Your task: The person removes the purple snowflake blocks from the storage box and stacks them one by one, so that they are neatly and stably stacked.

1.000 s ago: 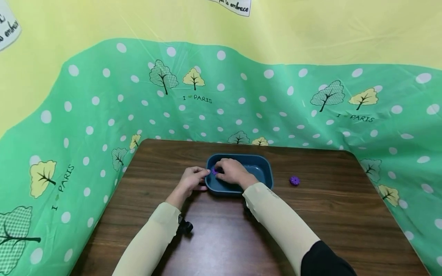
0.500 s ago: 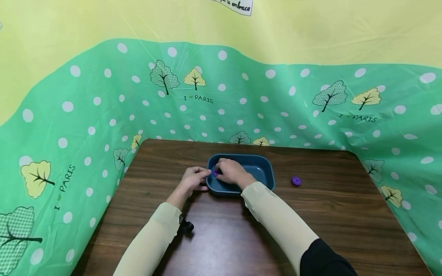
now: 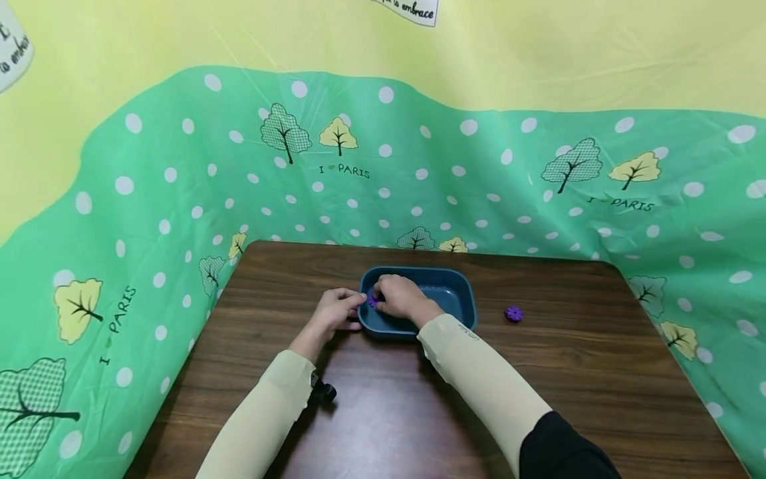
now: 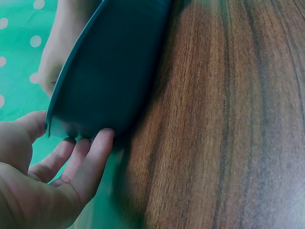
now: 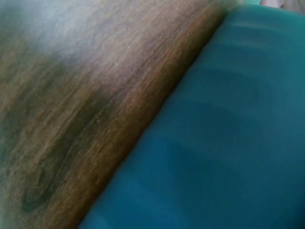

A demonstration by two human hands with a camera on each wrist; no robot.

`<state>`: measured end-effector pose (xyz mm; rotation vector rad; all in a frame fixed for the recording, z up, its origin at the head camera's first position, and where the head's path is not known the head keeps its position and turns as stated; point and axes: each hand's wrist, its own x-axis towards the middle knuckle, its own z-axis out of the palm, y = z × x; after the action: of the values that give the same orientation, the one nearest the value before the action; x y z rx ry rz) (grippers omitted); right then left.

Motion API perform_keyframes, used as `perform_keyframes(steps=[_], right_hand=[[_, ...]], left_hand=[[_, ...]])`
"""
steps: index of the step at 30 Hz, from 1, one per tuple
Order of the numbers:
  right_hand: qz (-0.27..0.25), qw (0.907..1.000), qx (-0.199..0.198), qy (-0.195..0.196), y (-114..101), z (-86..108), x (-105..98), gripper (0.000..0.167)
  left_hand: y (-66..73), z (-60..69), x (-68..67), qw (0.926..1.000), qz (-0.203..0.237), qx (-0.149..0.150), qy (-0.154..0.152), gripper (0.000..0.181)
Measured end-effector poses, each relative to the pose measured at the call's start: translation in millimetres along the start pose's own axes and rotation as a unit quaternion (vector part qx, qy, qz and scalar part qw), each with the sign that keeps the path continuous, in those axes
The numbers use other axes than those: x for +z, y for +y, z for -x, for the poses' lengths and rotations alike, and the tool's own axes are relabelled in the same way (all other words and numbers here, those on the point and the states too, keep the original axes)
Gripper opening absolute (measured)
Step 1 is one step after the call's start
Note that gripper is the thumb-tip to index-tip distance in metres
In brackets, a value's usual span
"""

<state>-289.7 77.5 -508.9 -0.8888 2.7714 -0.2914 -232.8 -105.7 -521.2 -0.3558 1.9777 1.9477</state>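
Observation:
A blue, deep rectangular plastic tray sits on the table. At its left end my left hand pinches the rim, with the thumb on the edge and the fingers against the outer wall, as the left wrist view shows with the hand and wall. My right hand reaches down inside the tray's left part, its fingers curled on a small purple gear-shaped piece that they partly cover. The right wrist view holds only the tray's outer side and the table; that hand is hardly visible there.
Another purple gear-shaped piece lies on the table right of the tray. The dark wood table ends at the back near a green and yellow patterned cloth. A small black device hangs under the left wrist.
Both hands stay in nearly the same place at the tray, the left on the rim and the right at the purple piece. The head view has shifted only slightly.

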Motion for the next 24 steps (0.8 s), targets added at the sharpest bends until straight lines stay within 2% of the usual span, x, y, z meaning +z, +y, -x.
perform_keyframes(steps=[7, 16, 24], right_hand=[[0.005, 1.0, -0.006, 0.0, 1, -1.3, 2, 0.02], [0.004, 0.9999, -0.012, 0.01, 1, 2.8, -1, 0.023], [-0.012, 0.9989, -0.02, 0.041, 5, 10.5, -9, 0.025]], left_hand=[[1.0, 0.4, -0.1, 1.0, -0.004, -0.003, 0.001, 0.033], [-1.1, 1.8, -0.2, 1.0, -0.001, -0.001, 0.003, 0.032], [0.3, 0.3, 0.1, 1.0, 0.0, 0.002, 0.003, 0.032]])
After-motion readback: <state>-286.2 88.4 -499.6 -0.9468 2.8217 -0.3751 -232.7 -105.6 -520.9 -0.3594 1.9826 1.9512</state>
